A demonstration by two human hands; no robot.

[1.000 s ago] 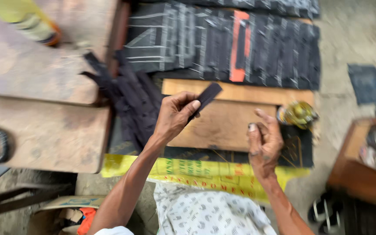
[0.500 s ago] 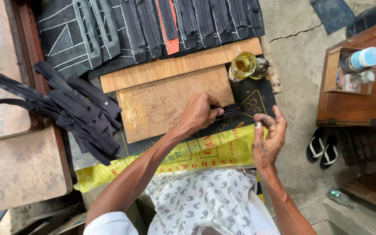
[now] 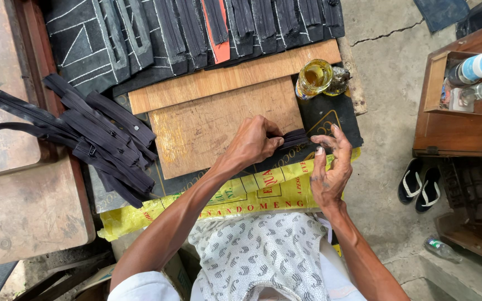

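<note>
My left hand (image 3: 254, 141) pinches a short black strip (image 3: 295, 137) at the right edge of a scratched wooden board (image 3: 213, 128). My right hand (image 3: 331, 167) hovers just right of the strip with fingers spread, fingertips close to its end. An open glass jar of yellow glue (image 3: 314, 78) stands behind the hands on a longer wooden plank (image 3: 224, 75). A pile of black zipper strips (image 3: 85, 134) lies to the left of the board.
Rows of black cut pieces with chalk lines and one red piece (image 3: 216, 28) lie at the back. A yellow sack (image 3: 252, 192) covers my lap edge. A wooden box with bottles (image 3: 464, 83) and sandals (image 3: 419, 181) sit on the right; wooden tables (image 3: 23, 195) on the left.
The view swung from the left table to the board. My left hand brought the black strip down from the air to the board's right edge, where my right hand met it.
</note>
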